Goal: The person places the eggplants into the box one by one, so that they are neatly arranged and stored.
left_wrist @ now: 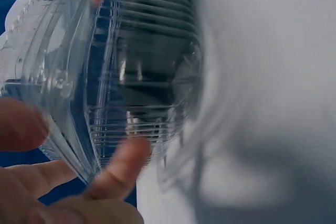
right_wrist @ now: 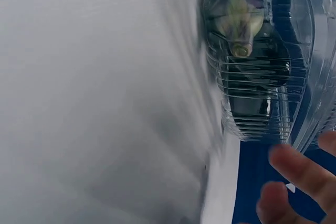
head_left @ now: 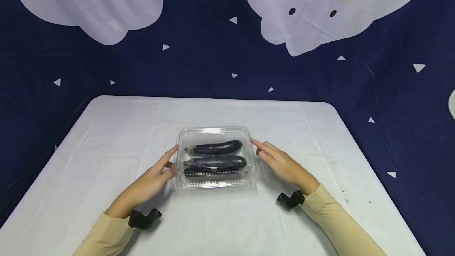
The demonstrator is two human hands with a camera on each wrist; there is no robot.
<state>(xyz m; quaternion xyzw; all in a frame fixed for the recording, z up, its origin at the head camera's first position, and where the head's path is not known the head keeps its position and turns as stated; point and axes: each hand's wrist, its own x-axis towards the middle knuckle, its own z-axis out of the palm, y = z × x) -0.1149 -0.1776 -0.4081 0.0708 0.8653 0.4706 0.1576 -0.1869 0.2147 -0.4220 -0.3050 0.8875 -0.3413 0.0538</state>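
Observation:
A clear plastic clamshell container (head_left: 213, 129) sits on the table with dark purple eggplants in it. Two lie lengthwise side by side, a back eggplant (head_left: 215, 148) and a front eggplant (head_left: 215, 162); dark shapes show along the front wall. My left hand (head_left: 154, 179) is at the container's left side, fingers extended to its rim. On the other side, my right hand (head_left: 281, 163) has its index fingertip right at the right rim. In the right wrist view, a green eggplant stem end (right_wrist: 241, 24) shows through the ribbed wall. Neither hand curls round anything.
The table (head_left: 220, 224) has a white cloth with a few small specks at the right. Behind it hangs a dark blue curtain (head_left: 199, 66) with clouds and triangles. Black wrist devices sit on both forearms, the left device (head_left: 143, 218) and the right device (head_left: 290, 199).

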